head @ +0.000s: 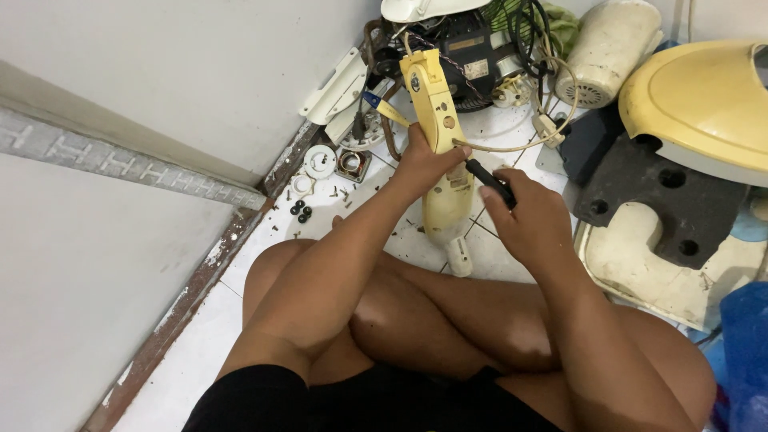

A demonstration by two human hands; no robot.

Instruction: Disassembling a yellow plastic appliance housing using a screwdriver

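I sit cross-legged on a white tiled floor. My left hand point(422, 162) grips a long yellow plastic housing point(438, 120) around its middle, holding it tilted with its lower end near the floor. My right hand point(524, 214) holds a black-handled screwdriver point(490, 181) whose tip meets the housing's right side just below my left hand. A beige cord point(544, 138) loops from the housing toward the back.
Loose screws, black rubber bits point(300, 210) and white round parts point(320, 160) lie by the wall on the left. A dark motor assembly point(472, 56), a cream cylindrical casing point(612, 48), a yellow cover point(700, 100) and a black plate point(660, 200) crowd the back and right.
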